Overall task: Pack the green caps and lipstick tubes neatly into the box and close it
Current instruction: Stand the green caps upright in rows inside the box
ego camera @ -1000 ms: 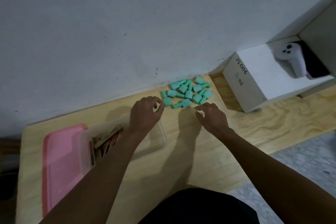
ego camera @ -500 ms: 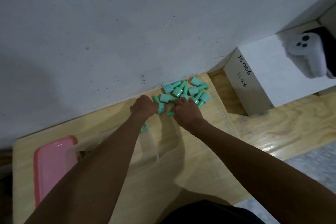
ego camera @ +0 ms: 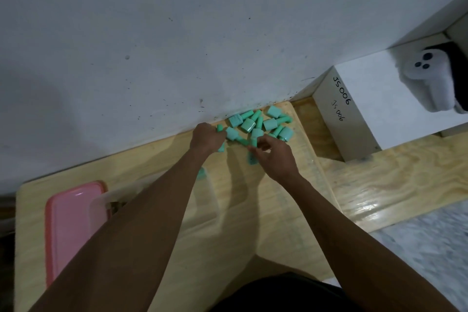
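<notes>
The green caps [ego camera: 260, 124] lie in a loose pile at the far edge of the table [ego camera: 253, 223], right against the wall [ego camera: 177, 45]. Some stand and some are tipped on their sides, touching one another.

My left hand [ego camera: 206, 138] is at the left end of the pile with its fingers curled tight. Green pieces poke out both above and below my fist, so it grips caps. My right hand [ego camera: 274, 153] is at the near side of the pile. Its fingers are bent and pinching at a cap, and another green piece shows under my thumb.

Nearer to me, under my left forearm, sits the clear box [ego camera: 211, 192], open at the top. One green cap [ego camera: 201, 173] lies in its far right corner. Something dark shows at its left end, but it is too hidden to tell what it is. The pink lid [ego camera: 73, 223] lies flat on the table, touching the left side of the box.

To the right, beyond the table's edge, a white carton [ego camera: 367, 114] with handwritten lettering stands on a wooden surface. A white controller [ego camera: 425, 83] rests on top of it.
</notes>
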